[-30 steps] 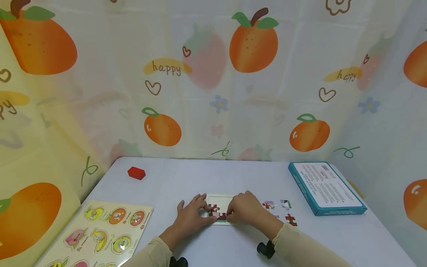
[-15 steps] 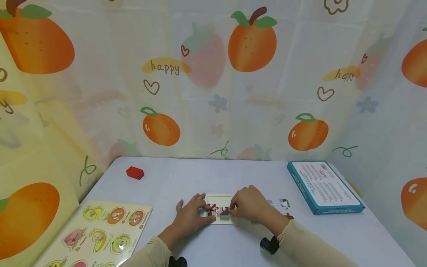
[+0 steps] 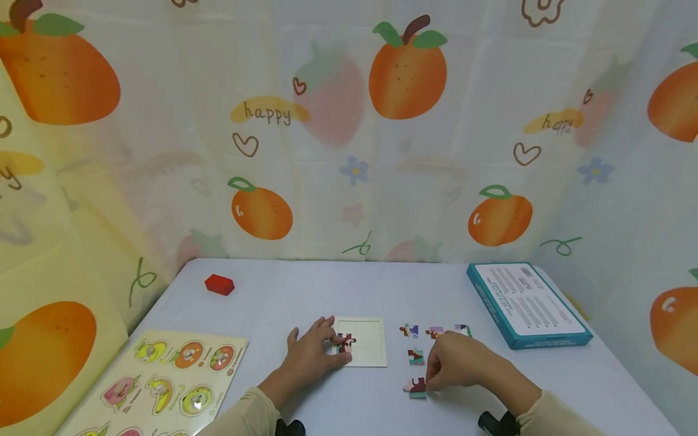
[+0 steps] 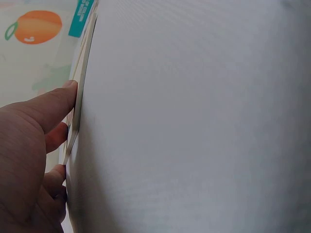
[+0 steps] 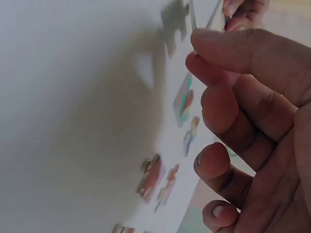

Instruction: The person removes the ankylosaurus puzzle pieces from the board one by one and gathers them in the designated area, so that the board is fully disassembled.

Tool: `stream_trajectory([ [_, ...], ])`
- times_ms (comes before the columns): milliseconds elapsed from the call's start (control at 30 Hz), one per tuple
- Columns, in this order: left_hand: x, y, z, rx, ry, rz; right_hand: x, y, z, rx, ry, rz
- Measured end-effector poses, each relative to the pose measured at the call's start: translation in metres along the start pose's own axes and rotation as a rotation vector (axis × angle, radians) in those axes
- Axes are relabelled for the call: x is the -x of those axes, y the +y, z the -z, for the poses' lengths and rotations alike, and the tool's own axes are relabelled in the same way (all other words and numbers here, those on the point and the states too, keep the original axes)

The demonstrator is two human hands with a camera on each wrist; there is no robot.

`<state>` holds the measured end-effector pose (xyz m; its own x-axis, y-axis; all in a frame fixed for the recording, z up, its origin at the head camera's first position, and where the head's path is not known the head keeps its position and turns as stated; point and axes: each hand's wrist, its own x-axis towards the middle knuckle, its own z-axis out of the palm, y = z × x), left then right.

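Observation:
My left hand (image 3: 311, 356) holds a shallow cream puzzle board (image 3: 371, 342) at its left end, with the thumb near the front edge and fingers at the left side. A brown puzzle piece (image 3: 346, 344) lies inside the board by the fingers. In the left wrist view the thumb presses the side of the board (image 4: 83, 73). To the right of the board, my right hand (image 3: 460, 363) pinches a brown, pink and teal jigsaw piece (image 3: 417, 389) between thumb and forefinger. The right wrist view shows this jigsaw piece (image 5: 192, 14) edge-on, raised with its shadow on the table.
Loose puzzle pieces (image 3: 415, 356) lie around the right hand, some partly hidden behind it. A teal-edged box (image 3: 531, 306) lies at the back right, a red block (image 3: 220, 284) at the back left. A fruit-picture board (image 3: 180, 369) covers the front left.
My right hand has moved right, from over the puzzle board to the loose pieces, taking the brown jigsaw piece out of the board. The left hand stays in place on the board.

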<state>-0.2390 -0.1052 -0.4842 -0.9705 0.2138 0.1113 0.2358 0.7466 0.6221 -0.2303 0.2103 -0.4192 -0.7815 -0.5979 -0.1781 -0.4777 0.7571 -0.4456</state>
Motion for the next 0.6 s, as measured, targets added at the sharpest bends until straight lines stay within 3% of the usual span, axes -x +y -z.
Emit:
stream_trajectory([
  [133,-0.001,-0.001,-0.001,-0.01,0.001,0.001,0.008,0.005,-0.002,-0.006,-0.029,0.011],
  [300,-0.001,-0.002,-0.001,-0.004,0.004,0.002,0.003,0.006,-0.004,0.017,-0.045,0.003],
  [467,-0.001,-0.002,0.0,0.002,-0.005,-0.013,-0.015,-0.007,-0.001,0.016,-0.005,0.011],
  [600,0.0,-0.003,-0.001,0.008,-0.017,-0.022,-0.041,-0.024,-0.005,0.078,0.06,0.011],
])
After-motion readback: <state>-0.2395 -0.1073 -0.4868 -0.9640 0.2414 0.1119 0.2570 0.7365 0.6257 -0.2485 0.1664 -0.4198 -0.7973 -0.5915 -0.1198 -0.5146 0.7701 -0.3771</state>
